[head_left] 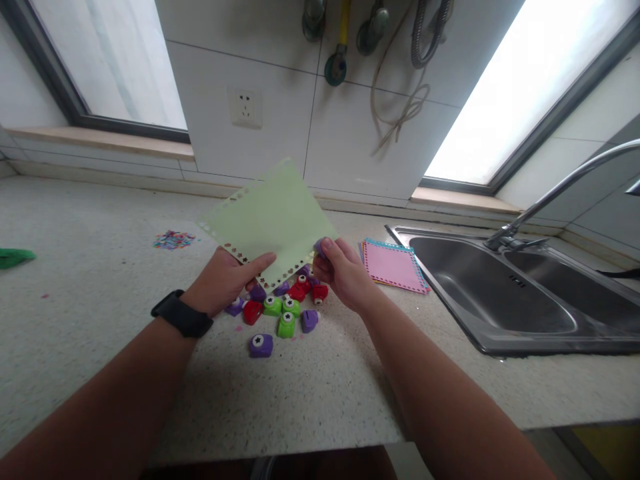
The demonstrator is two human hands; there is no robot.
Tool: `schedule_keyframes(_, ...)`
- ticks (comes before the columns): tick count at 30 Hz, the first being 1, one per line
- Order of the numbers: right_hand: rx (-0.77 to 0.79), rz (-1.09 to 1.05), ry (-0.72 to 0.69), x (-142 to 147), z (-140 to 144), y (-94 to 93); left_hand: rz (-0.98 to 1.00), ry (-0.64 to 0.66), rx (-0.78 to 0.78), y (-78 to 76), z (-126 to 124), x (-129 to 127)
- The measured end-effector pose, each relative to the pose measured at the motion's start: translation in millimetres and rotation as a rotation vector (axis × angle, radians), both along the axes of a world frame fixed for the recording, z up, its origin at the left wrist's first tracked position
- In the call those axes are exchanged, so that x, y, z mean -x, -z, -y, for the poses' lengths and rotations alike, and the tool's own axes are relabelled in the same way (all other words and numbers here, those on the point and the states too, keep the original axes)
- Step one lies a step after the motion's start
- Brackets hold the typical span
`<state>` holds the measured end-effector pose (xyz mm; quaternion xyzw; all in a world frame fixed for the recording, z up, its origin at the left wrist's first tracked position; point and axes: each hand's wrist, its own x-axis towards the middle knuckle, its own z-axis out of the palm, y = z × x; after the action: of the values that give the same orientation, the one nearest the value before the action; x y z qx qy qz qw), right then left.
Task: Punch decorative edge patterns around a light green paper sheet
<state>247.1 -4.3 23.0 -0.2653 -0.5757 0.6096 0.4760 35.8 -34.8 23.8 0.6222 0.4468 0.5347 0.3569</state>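
While left hand (pixel 231 275) pinches green sheet (pixel 273 213) | right hand (pixel 346 275) grips purple punch (pixel 319 248) | some punches (pixel 300 289) half-hidden | papers (pixel 394 267) by sink (pixel 485 290)

Speckled pale counter (pixel 90 333) below a white tiled wall (pixel 240 63)
Light enters a left window (pixel 117 63) and a brighter right window (pixel 483 100); between them sits a power socket (pixel 245 107). A double steel sink (pixel 555 344) with a curved faucet (pixel 553 191) lies at right.

Bare forearms (pixel 425 373) angled inward, hands near each other but apart
Left hand (pixel 234 272) — thumb stretched straight out rightward, gripping against mostly hidden fingers; right hand (pixel 345 272) — thumb uppermost, fingers curled under in a grip
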Motion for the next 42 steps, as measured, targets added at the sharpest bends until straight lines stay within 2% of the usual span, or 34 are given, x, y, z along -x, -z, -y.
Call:
schedule_keyframes(4,-0.013,0.038,0.019,0,0,-0.4,0.021,0.001,0.02,0.9,0,-1)
schedule_keyframes(9,-0.027,0.025,0.035,1,2,-2.9,0.001,0.023,-0.027,-0.4,1,-1)
schedule_keyframes(18,-0.042,0.049,0.043,1,2,-4.7,-0.004,-0.026,0.024,-1.8,2,0)
schedule_keyframes(23,-0.044,0.063,0.047,-4,0,-5.3,-0.004,-0.037,-0.016,0.8,0,1)
schedule_keyframes(31,-0.101,0.042,0.211,-20,-11,-6.7,0.077,-0.011,0.106,4.9,-2,6)
schedule_keyframes(35,-0.196,0.273,0.282,-33,-13,-10.7,0.081,-0.028,0.105,4.3,-4,9)
schedule_keyframes(38,-0.297,0.558,0.207,-38,-11,-14.4,0.077,-0.048,0.086,3.7,-5,12)
schedule_keyframes(42,-0.343,0.82,0.085,-41,-9,-14.9,0.087,-0.06,0.087,4.0,-7,14)
